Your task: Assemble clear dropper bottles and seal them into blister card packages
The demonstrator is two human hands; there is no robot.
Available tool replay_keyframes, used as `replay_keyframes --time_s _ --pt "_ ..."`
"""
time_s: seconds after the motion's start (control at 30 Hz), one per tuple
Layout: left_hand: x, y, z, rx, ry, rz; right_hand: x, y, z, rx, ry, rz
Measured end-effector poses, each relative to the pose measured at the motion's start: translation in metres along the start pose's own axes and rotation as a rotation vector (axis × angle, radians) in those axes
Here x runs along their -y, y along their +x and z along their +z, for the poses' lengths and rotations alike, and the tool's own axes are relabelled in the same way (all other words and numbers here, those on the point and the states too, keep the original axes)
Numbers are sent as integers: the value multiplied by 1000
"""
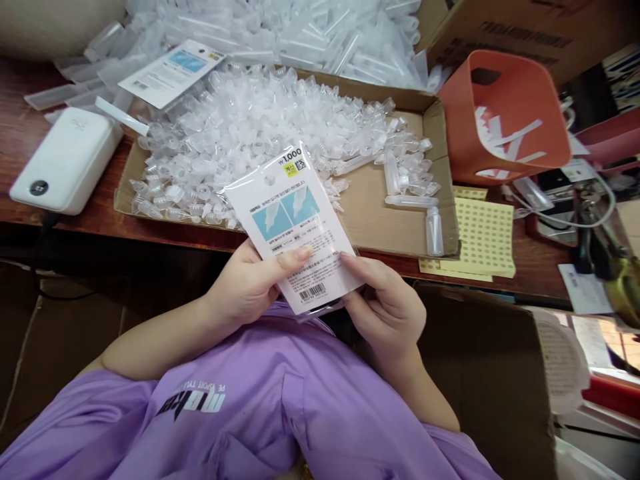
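A printed retail package (295, 220) in a clear sleeve, with blue pictures, a price mark and a barcode, is held tilted above my lap. My left hand (249, 279) grips its left side, the thumb lying across the printed face. At the lower right edge, my right hand (387, 300) pinches the package between thumb and fingers. Just beyond it lies a shallow cardboard tray (370, 220) heaped with small clear plastic caps or nozzles (250, 127). A few small clear bottles (434, 230) rest at the tray's right end.
A white power bank (67, 160) sits at left. Another printed package (173, 72) lies near piled clear plastic tubes (320, 33). On the right are an orange bin (505, 100) with paper strips, yellow sticker sheets (480, 233), and scissors or a similar tool (625, 287).
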State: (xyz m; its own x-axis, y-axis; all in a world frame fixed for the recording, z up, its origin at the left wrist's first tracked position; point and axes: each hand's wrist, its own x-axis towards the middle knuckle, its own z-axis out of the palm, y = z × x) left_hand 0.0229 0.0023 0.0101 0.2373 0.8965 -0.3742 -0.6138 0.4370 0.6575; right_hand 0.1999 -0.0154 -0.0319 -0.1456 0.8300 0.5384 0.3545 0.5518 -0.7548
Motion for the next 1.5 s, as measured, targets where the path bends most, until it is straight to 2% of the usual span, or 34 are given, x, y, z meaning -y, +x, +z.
replay_keyframes --time_s 0.17,0.23,0.3,0.47,0.67,0.8,1.03,1.2,1.4,1.5 --pt "6 -2 2 57 -45 -23 -6 -5 3 -128 -42 -32" --pt "7 -2 1 72 -55 -6 -7 -5 4 -142 -82 -46" --pt "7 -2 1 60 -49 8 -8 -3 2 -118 -113 -62" --pt "6 -1 0 42 -43 31 -6 6 -8 81 -107 -96" --pt "11 -2 -1 65 27 -17 -5 1 -1 -57 -100 -41" --pt "14 -1 -3 83 37 -5 -6 -1 3 -88 -133 -52" --pt "13 -3 -8 96 50 10 -5 6 -7 76 -180 -120" --pt "15 -4 -8 113 60 11 -5 1 -2 -25 -183 -102" --pt "17 -5 -10 125 29 -12 -6 -3 -6 8 -199 -130" --pt "18 -5 -9 158 12 21 -5 -5 -6 -26 -194 -138"
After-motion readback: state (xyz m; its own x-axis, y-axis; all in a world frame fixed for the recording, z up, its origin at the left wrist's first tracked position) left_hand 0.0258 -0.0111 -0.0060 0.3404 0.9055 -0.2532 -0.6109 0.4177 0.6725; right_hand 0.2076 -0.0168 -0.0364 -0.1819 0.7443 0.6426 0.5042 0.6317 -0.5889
